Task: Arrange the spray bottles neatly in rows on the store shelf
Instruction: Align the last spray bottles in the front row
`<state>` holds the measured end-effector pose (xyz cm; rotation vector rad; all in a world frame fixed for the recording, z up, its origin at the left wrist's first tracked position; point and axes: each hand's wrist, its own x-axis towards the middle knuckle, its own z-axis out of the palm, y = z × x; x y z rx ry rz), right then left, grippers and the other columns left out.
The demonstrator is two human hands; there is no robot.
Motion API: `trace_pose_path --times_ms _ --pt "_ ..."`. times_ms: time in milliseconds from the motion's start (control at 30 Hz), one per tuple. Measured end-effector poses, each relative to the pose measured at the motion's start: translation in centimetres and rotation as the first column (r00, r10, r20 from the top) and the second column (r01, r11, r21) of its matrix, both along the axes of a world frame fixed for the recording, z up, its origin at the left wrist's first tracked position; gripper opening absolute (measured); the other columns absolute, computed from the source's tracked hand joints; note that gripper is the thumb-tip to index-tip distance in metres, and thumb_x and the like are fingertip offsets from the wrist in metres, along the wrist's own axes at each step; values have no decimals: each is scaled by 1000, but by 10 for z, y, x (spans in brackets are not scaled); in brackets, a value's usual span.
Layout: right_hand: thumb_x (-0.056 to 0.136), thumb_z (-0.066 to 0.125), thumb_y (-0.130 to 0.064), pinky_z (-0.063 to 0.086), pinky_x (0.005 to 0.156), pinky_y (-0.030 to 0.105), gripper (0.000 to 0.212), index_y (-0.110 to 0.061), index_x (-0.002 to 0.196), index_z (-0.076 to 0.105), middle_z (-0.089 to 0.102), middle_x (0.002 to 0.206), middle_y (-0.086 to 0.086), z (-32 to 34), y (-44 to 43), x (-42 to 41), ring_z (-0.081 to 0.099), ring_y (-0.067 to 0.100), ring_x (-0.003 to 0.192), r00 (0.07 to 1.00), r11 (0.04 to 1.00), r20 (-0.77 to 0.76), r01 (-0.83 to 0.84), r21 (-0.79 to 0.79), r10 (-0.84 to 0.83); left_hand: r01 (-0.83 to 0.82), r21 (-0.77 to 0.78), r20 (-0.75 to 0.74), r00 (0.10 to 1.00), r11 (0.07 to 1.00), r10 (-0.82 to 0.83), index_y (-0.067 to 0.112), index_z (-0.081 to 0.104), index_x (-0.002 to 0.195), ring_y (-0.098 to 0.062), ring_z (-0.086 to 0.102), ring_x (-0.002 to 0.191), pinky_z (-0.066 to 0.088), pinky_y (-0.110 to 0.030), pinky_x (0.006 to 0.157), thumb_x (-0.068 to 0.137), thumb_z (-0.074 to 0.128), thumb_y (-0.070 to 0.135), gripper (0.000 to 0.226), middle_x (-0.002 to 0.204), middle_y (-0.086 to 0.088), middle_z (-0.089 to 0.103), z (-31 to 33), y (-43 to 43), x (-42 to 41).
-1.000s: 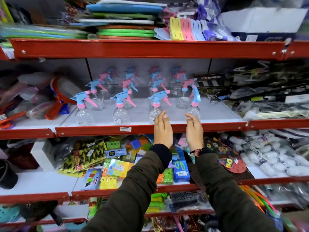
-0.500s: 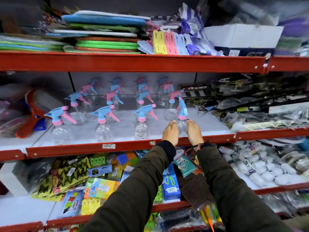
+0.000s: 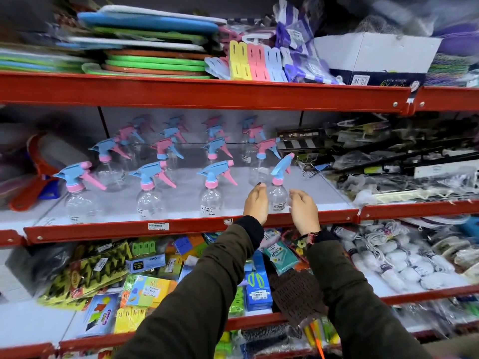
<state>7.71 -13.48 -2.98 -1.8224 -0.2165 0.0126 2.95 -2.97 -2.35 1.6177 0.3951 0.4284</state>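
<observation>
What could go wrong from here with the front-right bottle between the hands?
1. The front-right spray bottle stands close to the shelf's red front lip; a nudge from the left hand or right hand might tip it off.
2. Its head faces differently from its row; turning it could bump the pink-headed bottle behind.

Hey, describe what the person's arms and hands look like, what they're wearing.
Both arms wear dark olive-green jacket sleeves over black inner cuffs. The left hand and right hand are bare, without gloves. A dark patterned band circles the right wrist.
</observation>
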Motion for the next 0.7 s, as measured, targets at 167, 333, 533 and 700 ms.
trace_pose_path --times_ms 167,333,533,700 --pt "99 35 -15 34 116 39 44 -4 138 51 55 138 13 3 8 12 49 25 130 997 997 -15 -75 -10 75 -24 65 19 1000 998 23 13 47 134 -20 34 140 20 -20 106 100 23 26 43 151 -10 41 -10 -9 -5" --pt "97 34 -15 39 113 42 43 -5 132 57 61 131 10 -3 11 4 54 24 123 996 996 -10 -86 -15 86 8 95 -5 1000 995 -8 6 31 147 -18 23 147 12 -31 123 101 24 28 52 158 -9 28 -8 -13 -2" --pt "97 35 -18 44 109 45 39 -8 123 63 66 127 11 -5 7 -9 59 26 121 998 998 8 -65 3 65 -6 69 -26 1000 998 8 9 31 148 -19 25 147 15 -36 123 99 28 31 53 158 -7 29 -6 -4 1" --pt "97 37 -18 45 107 41 37 -9 120 65 68 124 11 -4 7 -10 61 26 117 999 1000 31 -29 -12 29 3 66 -28 1000 998 -2 10 31 148 -19 25 146 15 -32 122 100 29 32 53 159 -7 28 -6 -4 -1"
